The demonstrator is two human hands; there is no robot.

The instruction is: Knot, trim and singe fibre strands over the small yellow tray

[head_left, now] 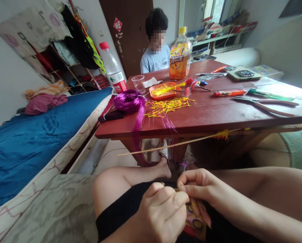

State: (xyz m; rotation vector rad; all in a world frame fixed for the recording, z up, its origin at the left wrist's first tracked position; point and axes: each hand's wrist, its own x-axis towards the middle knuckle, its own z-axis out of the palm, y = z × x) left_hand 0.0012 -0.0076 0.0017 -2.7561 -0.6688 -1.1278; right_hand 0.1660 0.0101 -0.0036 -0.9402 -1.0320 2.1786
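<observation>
My left hand (163, 211) is curled closed above my lap, its knuckles toward me. My right hand (200, 187) meets it from the right, thumb and forefinger pinched together at the left hand's fingers. Whatever they grip is hidden or too small to name. Below them on my lap shows a pink and yellow patterned thing (191, 221), partly covered by the fingers. Beyond the hands, a thin stick (166, 146) with yellow and red tips bound near one end extends along the table's front edge. Purple thread (129, 101) lies bundled on the table, with strands hanging over the edge.
Yellow-tipped stems (168, 106) lie before an orange tray (166, 90) on the red table (201, 116). Pliers (264, 104), a red cutter (229, 93), a tea bottle (180, 55) and a water bottle (112, 69) are there too. A person (154, 57) sits opposite; a bed (52, 135) stands left.
</observation>
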